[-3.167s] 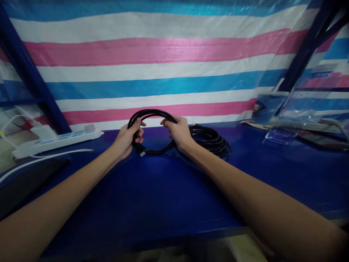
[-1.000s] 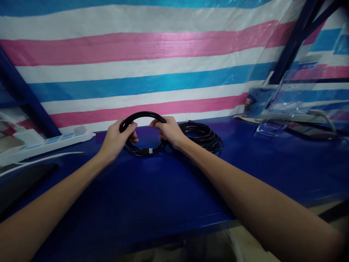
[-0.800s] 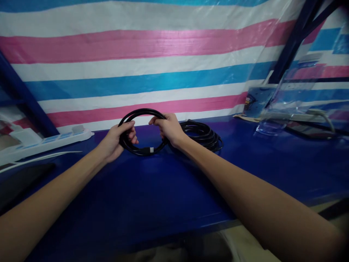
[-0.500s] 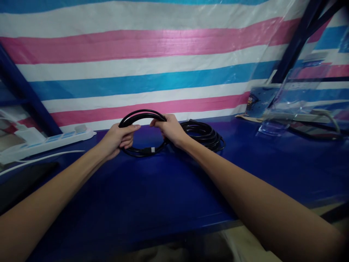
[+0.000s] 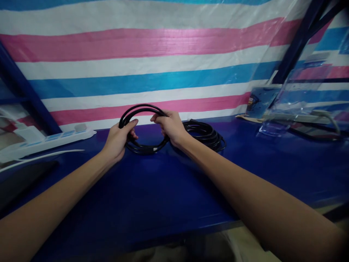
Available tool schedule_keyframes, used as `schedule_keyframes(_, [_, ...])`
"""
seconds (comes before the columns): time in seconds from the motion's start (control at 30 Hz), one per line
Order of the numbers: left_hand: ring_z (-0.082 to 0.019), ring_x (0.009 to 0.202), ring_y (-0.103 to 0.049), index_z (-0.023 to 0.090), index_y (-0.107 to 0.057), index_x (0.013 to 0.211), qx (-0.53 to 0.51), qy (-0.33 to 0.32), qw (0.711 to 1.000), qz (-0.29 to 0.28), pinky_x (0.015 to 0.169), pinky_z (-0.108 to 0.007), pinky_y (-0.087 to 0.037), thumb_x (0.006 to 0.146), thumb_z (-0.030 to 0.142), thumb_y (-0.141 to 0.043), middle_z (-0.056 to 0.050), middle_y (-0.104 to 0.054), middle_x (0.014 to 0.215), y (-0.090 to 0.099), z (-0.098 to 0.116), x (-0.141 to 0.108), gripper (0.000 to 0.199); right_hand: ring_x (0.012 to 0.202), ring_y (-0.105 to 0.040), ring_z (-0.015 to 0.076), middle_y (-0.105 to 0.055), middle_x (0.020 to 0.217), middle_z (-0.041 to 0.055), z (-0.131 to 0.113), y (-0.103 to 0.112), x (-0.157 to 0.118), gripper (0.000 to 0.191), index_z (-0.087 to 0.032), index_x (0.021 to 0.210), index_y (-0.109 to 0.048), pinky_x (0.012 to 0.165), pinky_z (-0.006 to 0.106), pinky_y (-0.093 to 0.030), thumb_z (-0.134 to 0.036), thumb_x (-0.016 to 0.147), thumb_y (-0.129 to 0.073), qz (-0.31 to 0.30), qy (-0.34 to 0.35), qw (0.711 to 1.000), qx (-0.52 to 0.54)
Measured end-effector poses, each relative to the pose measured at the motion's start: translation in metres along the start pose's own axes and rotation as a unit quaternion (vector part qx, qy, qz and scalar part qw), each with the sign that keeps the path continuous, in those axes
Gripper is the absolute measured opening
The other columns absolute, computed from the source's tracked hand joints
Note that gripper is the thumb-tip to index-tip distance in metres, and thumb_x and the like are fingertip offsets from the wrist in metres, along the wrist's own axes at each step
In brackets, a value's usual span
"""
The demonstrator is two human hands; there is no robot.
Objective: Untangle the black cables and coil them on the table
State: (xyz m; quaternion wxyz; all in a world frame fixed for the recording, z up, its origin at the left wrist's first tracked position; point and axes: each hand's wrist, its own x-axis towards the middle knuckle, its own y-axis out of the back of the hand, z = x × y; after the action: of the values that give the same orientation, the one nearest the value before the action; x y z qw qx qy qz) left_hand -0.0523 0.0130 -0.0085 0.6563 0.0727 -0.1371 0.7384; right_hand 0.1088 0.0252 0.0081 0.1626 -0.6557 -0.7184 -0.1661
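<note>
A coiled black cable [image 5: 144, 106] is held upright above the blue table [image 5: 152, 196], its loops forming a ring between my hands. My left hand [image 5: 118, 140] grips the left side of the ring, thumb over the loops. My right hand [image 5: 171, 127] pinches the upper right side, its fingers curled round the cable. A connector [image 5: 149, 150] with a light tip shows at the bottom of the ring. Just right of my right hand, a second black cable coil [image 5: 204, 134] lies on the table, partly hidden by my right forearm.
A white power strip [image 5: 68, 136] and a white cable [image 5: 54, 154] lie at the left, near a dark flat object [image 5: 27, 178]. A clear plastic holder [image 5: 289, 98] and a blue printed item [image 5: 259, 102] stand at the right. Striped sheeting [image 5: 152, 43] hangs behind.
The top loops have spread apart and risen slightly. My left thumb has tilted upward, and the connector has shifted a little to the right and turned.
</note>
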Motion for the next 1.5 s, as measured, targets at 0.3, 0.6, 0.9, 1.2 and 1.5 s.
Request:
schedule_keyframes(0.3, [-0.011, 0.055, -0.057, 0.017, -0.057, 0.093, -0.031, -0.02, 0.998, -0.06, 0.046, -0.023, -0.045, 0.075, 0.038, -0.065, -0.003, -0.061, 0.087, -0.01, 0.004, -0.005, 0.029, 0.038, -0.024, 0.0054, -0.025, 0.047, -0.0069, -0.02, 0.011, 0.004, 0.007, -0.017, 0.071, -0.052, 0.043, 0.024, -0.024, -0.012, 0.068, -0.047, 0.126, -0.008, 0.983, 0.132])
schedule_keyframes(0.6, [-0.014, 0.072, -0.061, 0.025, -0.047, 0.123, 0.095, -0.1, 0.98, -0.143, 0.056, -0.023, -0.049, 0.072, 0.025, -0.069, -0.006, -0.058, 0.115, 0.007, 0.005, 0.004, 0.055, 0.039, -0.025, 0.0049, -0.029, 0.05, -0.0052, -0.021, 0.015, 0.007, 0.008, -0.017, 0.069, -0.053, 0.042, 0.024, -0.022, -0.012, 0.067, -0.046, 0.13, 0.013, 0.987, 0.093])
schedule_keyframes(0.9, [-0.017, 0.078, -0.063, 0.019, -0.059, 0.1, -0.124, -0.004, 0.985, -0.123, 0.067, -0.029, -0.054, 0.075, 0.024, -0.063, -0.005, -0.065, 0.093, 0.004, 0.036, -0.009, 0.027, 0.036, -0.024, 0.0038, -0.029, 0.044, -0.007, -0.021, 0.009, -0.001, 0.004, -0.015, 0.067, -0.055, 0.037, 0.022, -0.021, -0.012, 0.067, -0.052, -0.054, -0.015, 0.997, 0.055])
schedule_keyframes(1.2, [-0.002, 0.033, -0.02, 0.017, -0.055, 0.074, 0.051, 0.003, 0.991, -0.12, 0.032, -0.016, -0.021, 0.069, 0.02, -0.071, 0.01, -0.023, 0.043, 0.007, 0.035, -0.005, 0.017, 0.04, -0.038, 0.0068, -0.04, 0.053, -0.0048, -0.006, 0.007, 0.0, 0.013, -0.014, 0.085, -0.056, 0.041, 0.024, -0.038, -0.014, 0.072, -0.054, -0.104, 0.002, 0.994, -0.022])
schedule_keyframes(1.5, [-0.001, 0.032, -0.019, 0.014, -0.054, 0.071, -0.048, -0.027, 0.992, -0.116, 0.032, -0.016, -0.019, 0.069, 0.011, -0.064, 0.009, -0.028, 0.046, 0.006, 0.044, -0.008, 0.011, 0.038, -0.036, 0.005, -0.036, 0.052, -0.0058, -0.008, -0.007, -0.003, 0.011, -0.018, 0.082, -0.055, 0.037, 0.019, -0.03, -0.025, 0.085, -0.047, -0.049, 0.065, 0.995, -0.058])
